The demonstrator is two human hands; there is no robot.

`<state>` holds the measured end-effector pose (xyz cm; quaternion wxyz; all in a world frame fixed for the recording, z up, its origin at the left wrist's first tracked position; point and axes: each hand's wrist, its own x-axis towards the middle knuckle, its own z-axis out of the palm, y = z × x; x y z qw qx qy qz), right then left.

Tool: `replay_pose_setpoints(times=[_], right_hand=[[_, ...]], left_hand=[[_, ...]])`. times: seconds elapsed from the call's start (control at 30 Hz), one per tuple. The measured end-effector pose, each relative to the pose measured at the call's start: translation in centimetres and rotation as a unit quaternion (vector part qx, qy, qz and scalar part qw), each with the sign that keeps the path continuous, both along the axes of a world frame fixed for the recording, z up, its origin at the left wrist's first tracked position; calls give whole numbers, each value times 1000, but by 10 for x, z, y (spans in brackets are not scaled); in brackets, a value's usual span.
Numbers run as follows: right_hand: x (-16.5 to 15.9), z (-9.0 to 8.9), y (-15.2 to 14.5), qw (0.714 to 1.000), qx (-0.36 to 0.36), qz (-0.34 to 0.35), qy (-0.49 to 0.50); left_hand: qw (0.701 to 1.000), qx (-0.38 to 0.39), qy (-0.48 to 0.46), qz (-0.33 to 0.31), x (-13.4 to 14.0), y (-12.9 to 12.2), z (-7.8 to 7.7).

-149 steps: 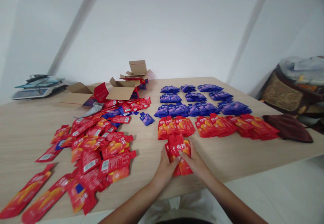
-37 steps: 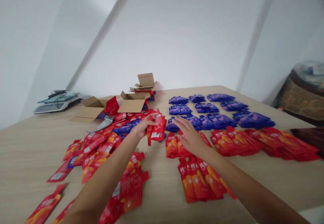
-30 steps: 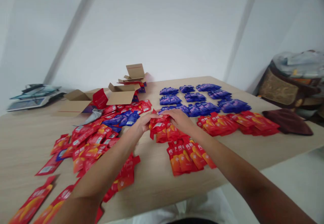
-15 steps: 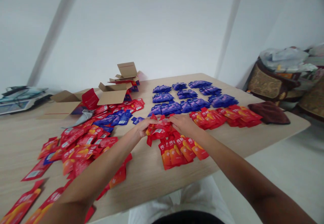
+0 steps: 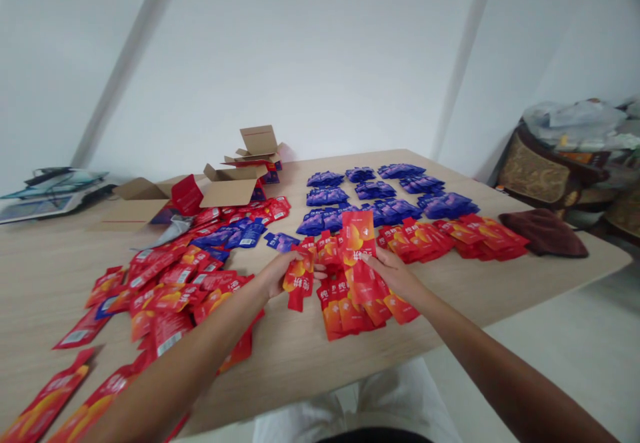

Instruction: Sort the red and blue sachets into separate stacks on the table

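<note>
My left hand [image 5: 281,273] is closed on a red pouch [image 5: 300,276] with orange fruit print; whether more than one is in its grasp, I cannot tell. In my right hand [image 5: 393,273], pinched by its edge, a single red pouch [image 5: 358,237] stands upright with its lettering upside down. Behind and below it, several red pouches lie fanned in an overlapping row [image 5: 345,315] near the table's front edge. Another fanned group of red pouches [image 5: 419,240] is beyond my right hand. Left of my left hand spreads a loose heap of red pouches [image 5: 167,296].
Fanned blue-purple pouches [image 5: 327,196] lie in rows at the back of the table [image 5: 280,369]. Loose blue pouches [image 5: 225,235] rest on the heap. Open cardboard boxes [image 5: 230,193] stand back left. A brown cloth [image 5: 543,231] lies right. A patterned chair [image 5: 533,169] stands beyond.
My hands have moved apart from a bunch of red pouches held together. The right hand now holds one pouch upright, and the left keeps red packaging. The view has shifted slightly.
</note>
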<state>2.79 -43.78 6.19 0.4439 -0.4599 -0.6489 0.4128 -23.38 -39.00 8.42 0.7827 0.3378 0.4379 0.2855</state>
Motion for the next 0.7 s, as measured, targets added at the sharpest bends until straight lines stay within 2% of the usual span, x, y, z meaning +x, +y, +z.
replay_pose_setpoints(times=[0.1,0.17,0.27,0.53,0.7], right_hand=[[9,-10,-15,991,-118,44,48],[13,-13,-25,977,-184,80,74],[19,-12,-35,960,-235,131,79],[27,-17,-36,929,-307,193,79],[28,-17,-25,913,-349,191,87]], left_hand=[[994,64,81,37,-2,-9,-15],[984,78,147,63,-1,-14,-25],[974,79,202,63,2,-23,-35],[964,196,160,83,-10,-34,-39],[975,165,104,109,-13,-39,-36]])
